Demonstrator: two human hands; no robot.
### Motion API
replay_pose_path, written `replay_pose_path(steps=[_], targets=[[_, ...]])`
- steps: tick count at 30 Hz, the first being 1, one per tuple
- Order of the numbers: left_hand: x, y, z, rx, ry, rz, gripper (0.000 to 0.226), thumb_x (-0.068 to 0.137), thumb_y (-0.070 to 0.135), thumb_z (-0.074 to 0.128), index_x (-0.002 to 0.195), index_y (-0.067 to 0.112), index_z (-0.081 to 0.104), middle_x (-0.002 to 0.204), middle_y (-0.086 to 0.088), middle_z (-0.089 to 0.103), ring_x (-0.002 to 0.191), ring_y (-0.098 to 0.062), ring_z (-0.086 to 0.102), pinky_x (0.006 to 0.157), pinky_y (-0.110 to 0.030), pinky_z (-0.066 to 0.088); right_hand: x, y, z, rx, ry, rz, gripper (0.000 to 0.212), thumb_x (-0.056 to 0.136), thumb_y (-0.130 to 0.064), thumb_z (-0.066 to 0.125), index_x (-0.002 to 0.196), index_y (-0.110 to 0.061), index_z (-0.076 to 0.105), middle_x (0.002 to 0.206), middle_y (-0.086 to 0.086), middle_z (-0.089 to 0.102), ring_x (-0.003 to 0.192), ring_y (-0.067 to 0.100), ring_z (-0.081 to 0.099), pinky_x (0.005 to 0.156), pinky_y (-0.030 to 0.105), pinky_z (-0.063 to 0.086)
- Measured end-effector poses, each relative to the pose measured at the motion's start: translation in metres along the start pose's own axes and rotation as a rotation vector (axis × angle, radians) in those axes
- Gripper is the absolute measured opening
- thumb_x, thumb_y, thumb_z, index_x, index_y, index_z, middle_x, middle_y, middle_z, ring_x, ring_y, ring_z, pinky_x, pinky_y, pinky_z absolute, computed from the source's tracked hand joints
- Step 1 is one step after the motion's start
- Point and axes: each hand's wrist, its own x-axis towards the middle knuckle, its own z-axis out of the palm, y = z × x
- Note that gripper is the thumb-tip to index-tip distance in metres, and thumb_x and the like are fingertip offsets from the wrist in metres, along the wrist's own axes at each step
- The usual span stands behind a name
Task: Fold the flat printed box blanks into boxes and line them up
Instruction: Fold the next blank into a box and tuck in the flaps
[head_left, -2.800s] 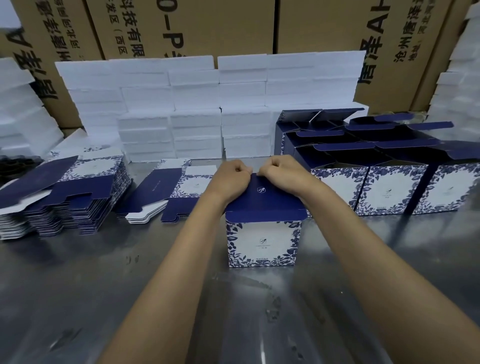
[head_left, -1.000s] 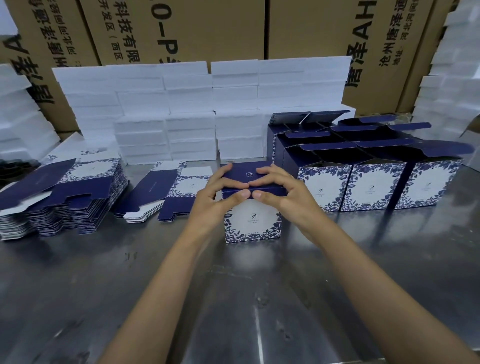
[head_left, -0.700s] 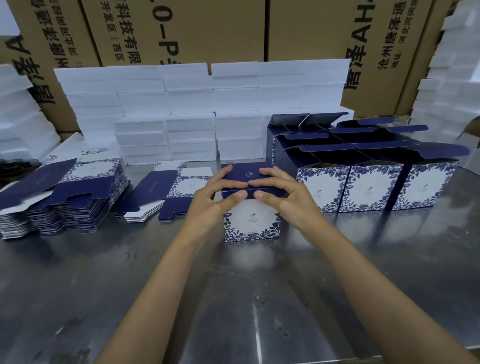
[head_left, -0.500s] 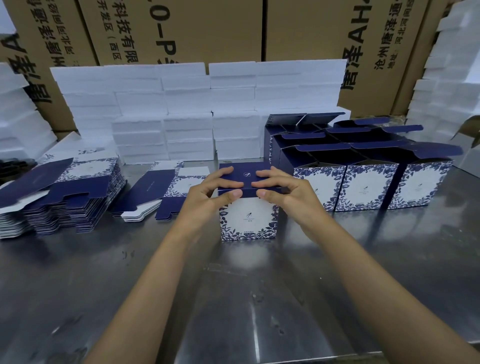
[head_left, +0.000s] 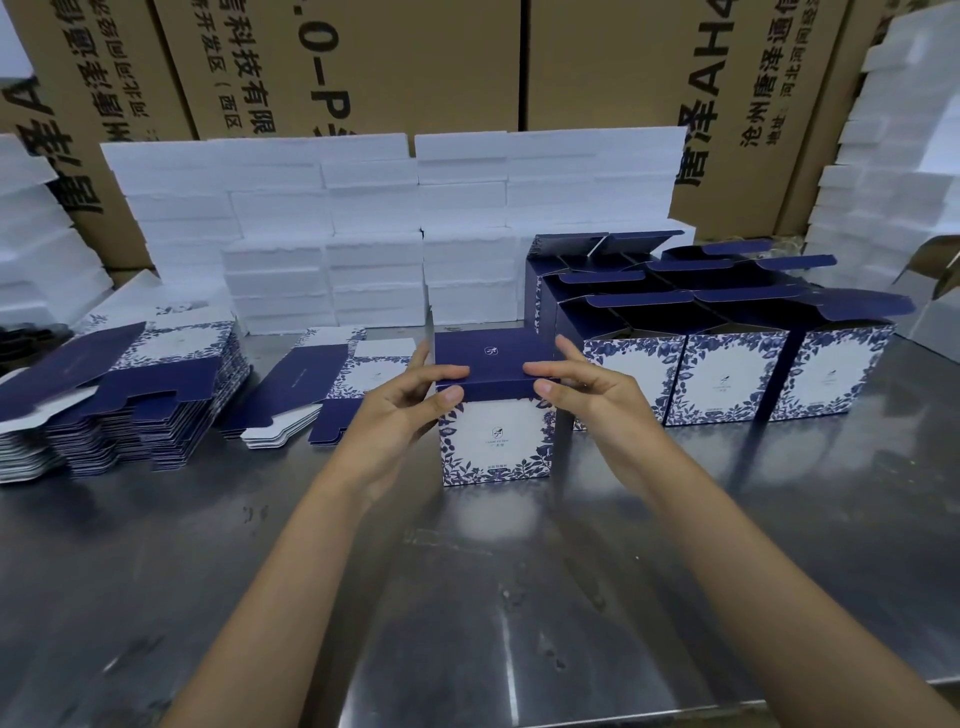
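Box (head_left: 496, 441) with a navy lid and blue floral print stands upright on the steel tabletop (head_left: 467, 597), near the middle. The left hand (head_left: 400, 410) pinches the lid's front left corner, forefinger on top and thumb on the front flap. The right hand (head_left: 587, 395) pinches the front right corner the same way. Just to the right stands a row of folded boxes (head_left: 727, 379) with lids open. To the left lie a tall stack of flat blanks (head_left: 130, 395) and a smaller pile (head_left: 317, 389). White foam blocks (head_left: 363, 234) and cardboard cartons (head_left: 415, 62) rise behind.
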Motion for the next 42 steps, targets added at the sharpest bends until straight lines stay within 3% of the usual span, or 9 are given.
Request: replay_pose_path(steps=[5, 10, 12, 17, 19, 25, 28, 35, 42], targets=[[-0.008, 0.001, 0.007, 0.033, 0.021, -0.016, 0.031, 0.089, 0.024, 0.070, 0.118, 0.037, 0.072, 0.151, 0.012, 0.047, 0.129, -0.006, 0.056, 0.098, -0.029, 0.052, -0.006, 0.000, 0.002, -0.054, 0.054, 0.021, 0.025, 0.097, -0.007, 0.065, 0.110, -0.024, 0.077, 0.116, -0.004, 0.072, 0.110, 0.008, 0.061, 0.088, 0.014, 0.047], [-0.018, 0.003, 0.030, -0.019, 0.193, -0.041, 0.059, 0.101, 0.017, 0.059, 0.149, 0.042, 0.037, 0.151, 0.005, 0.042, 0.144, -0.006, 0.038, 0.115, -0.031, 0.036, -0.004, 0.003, 0.025, -0.081, 0.050, 0.015, 0.055, 0.104, -0.001, 0.051, 0.153, -0.024, 0.041, 0.141, -0.022, 0.050, 0.120, -0.016, 0.048, 0.090, -0.001, 0.041], [-0.015, 0.015, 0.036, 0.041, 0.266, 0.012, 0.056, 0.102, 0.018, 0.057, 0.151, 0.034, 0.036, 0.158, 0.004, 0.039, 0.146, -0.014, 0.036, 0.119, -0.038, 0.032, 0.002, -0.006, 0.036, -0.070, 0.054, 0.024, 0.057, 0.104, -0.005, 0.052, 0.155, -0.021, 0.034, 0.148, -0.017, 0.050, 0.127, -0.011, 0.050, 0.101, 0.007, 0.043], [0.016, 0.069, 0.044, 0.161, 0.308, 0.205, 0.047, 0.104, 0.028, 0.054, 0.148, 0.034, 0.039, 0.145, 0.017, 0.052, 0.126, 0.004, 0.054, 0.096, -0.021, 0.050, 0.039, -0.063, 0.037, -0.147, 0.094, -0.106, 0.054, 0.104, -0.021, 0.057, 0.153, -0.030, 0.039, 0.152, -0.006, 0.050, 0.140, 0.014, 0.046, 0.118, 0.043, 0.039], [0.037, 0.091, 0.055, 0.178, 0.277, 0.244, 0.041, 0.104, 0.031, 0.052, 0.142, 0.040, 0.040, 0.142, 0.019, 0.053, 0.122, 0.004, 0.056, 0.086, -0.020, 0.052, 0.055, -0.091, 0.026, -0.178, 0.117, -0.158, 0.053, 0.104, -0.025, 0.057, 0.153, -0.033, 0.039, 0.150, -0.006, 0.050, 0.136, 0.014, 0.048, 0.112, 0.038, 0.045], [0.118, 0.134, 0.125, 0.255, 0.135, 0.252, 0.050, 0.102, 0.026, 0.055, 0.147, 0.034, 0.034, 0.141, 0.014, 0.047, 0.130, -0.013, 0.051, 0.099, -0.036, 0.052, 0.100, -0.156, -0.055, -0.253, 0.248, -0.163, 0.043, 0.107, -0.027, 0.049, 0.147, -0.039, 0.043, 0.118, -0.016, 0.057, 0.105, 0.001, 0.056, 0.068, 0.015, 0.043], [0.164, 0.148, 0.170, 0.288, 0.031, 0.157, 0.069, 0.097, 0.019, 0.061, 0.154, 0.036, 0.027, 0.152, 0.000, 0.041, 0.130, -0.021, 0.050, 0.102, -0.040, 0.048, 0.125, -0.174, -0.110, -0.272, 0.367, -0.127, 0.043, 0.106, -0.031, 0.051, 0.148, -0.031, 0.042, 0.128, -0.009, 0.059, 0.112, 0.010, 0.059, 0.087, 0.027, 0.049], [0.255, 0.139, 0.261, 0.312, -0.184, 0.045, 0.076, 0.097, 0.003, 0.052, 0.158, 0.032, 0.018, 0.126, 0.001, 0.052, 0.099, -0.013, 0.054, 0.066, -0.022, 0.045, 0.192, -0.174, -0.224, -0.260, 0.507, -0.078, 0.045, 0.104, -0.032, 0.054, 0.147, -0.021, 0.045, 0.136, 0.003, 0.059, 0.117, 0.021, 0.061, 0.104, 0.043, 0.052], [0.333, 0.077, 0.312, 0.321, -0.277, -0.089, 0.078, 0.096, 0.000, 0.050, 0.159, 0.030, 0.014, 0.147, -0.011, 0.042, 0.121, -0.030, 0.051, 0.103, -0.045, 0.049, 0.250, -0.119, -0.301, -0.306, 0.565, 0.033, 0.042, 0.102, -0.031, 0.051, 0.143, -0.023, 0.051, 0.136, 0.003, 0.061, 0.122, 0.025, 0.059, 0.107, 0.043, 0.047]])
